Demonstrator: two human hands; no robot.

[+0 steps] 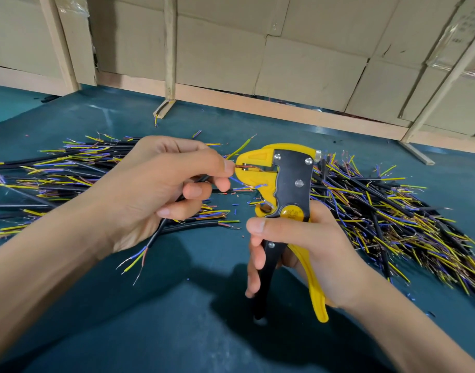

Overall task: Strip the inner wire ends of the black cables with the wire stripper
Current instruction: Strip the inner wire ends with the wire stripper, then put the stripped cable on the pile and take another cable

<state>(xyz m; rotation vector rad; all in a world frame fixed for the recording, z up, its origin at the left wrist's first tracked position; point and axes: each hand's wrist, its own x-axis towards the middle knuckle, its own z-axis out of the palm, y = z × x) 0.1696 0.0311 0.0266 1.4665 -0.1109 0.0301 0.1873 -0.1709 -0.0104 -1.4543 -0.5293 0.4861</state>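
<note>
My left hand grips a short black cable and pinches its brown inner wire between thumb and forefinger. That wire lies in the jaws of the yellow and black wire stripper. A yellow-green inner wire sticks up beside the jaws. The cable's lower end fans out bare-tipped coloured wires below my wrist. My right hand is wrapped round the stripper's two handles, holding the tool upright with its black handle tip on the mat.
Piles of black cables with yellow, blue and brown inner wires lie on the teal mat, one pile at the left and one at the right. Small insulation bits are scattered near the stripper. Cardboard boxes and wooden frames stand behind.
</note>
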